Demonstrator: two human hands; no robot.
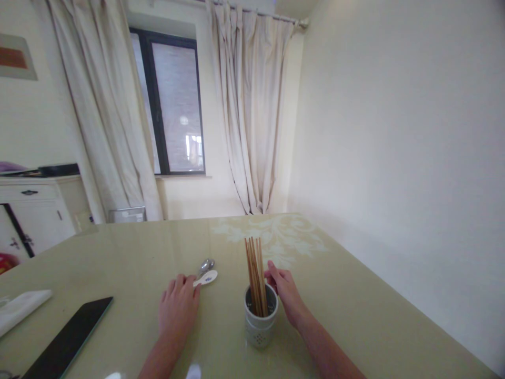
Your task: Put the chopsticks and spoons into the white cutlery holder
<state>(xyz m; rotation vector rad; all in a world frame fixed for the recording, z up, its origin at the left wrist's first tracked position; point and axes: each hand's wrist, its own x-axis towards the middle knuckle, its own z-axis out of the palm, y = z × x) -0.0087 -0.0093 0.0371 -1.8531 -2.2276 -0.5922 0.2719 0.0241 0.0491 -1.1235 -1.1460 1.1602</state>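
Wooden sticks, thin and straight, stand in a pale round cup. At its two o'clock, the right hand bends, grip unclear. Left hand is clamped on smooth spoons.

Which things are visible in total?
Table: 1, beige, foreground
Cup: 1, grey, front
Chopsticks: several, brown, in cup
China spoon: 1, white, cup's left
Metal spoons: seemingly 2, silver, alongside
Slab: 1, black, left
Unclear item: 1, white, left edge
Red object: 1, red, left
Cabinet: 1, white, left
Cabinet-top items: several, mostly dark, left
Panel: 1, grey, back
Curtains: 2, cream, back
Window: 1, dark-framed, back
Picture: 1, orange, upper left
Left grip: 1, at spoons
Right grip: 1, beside cup
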